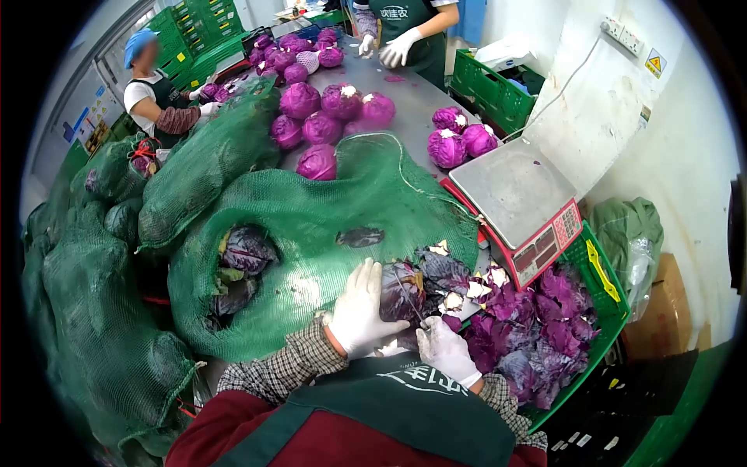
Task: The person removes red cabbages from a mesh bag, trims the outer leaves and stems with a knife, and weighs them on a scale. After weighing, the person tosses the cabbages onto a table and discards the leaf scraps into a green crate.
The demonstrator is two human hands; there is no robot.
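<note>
My left hand (pixel 359 307), in a white glove, is wrapped against the side of a dark red cabbage (pixel 401 289) and steadies it. My right hand (pixel 449 352), also gloved, is closed at the cabbage's near side on what looks like a small knife (pixel 422 322); most of it is hidden by the fingers. Cut leaves and pale stem pieces (pixel 476 289) lie just right of the cabbage. Under and behind it spreads a green mesh sack (pixel 303 210), with more untrimmed cabbages (pixel 247 251) showing at its opening on the left.
Trimmed purple cabbages (pixel 320 127) sit further back on the metal table (pixel 412 101). A scale (pixel 513 194) stands right, above a green crate (pixel 615 311) of purple leaves. Full mesh sacks (pixel 101 303) crowd the left. Two co-workers (pixel 412 31) (pixel 152 93) stand across and at left.
</note>
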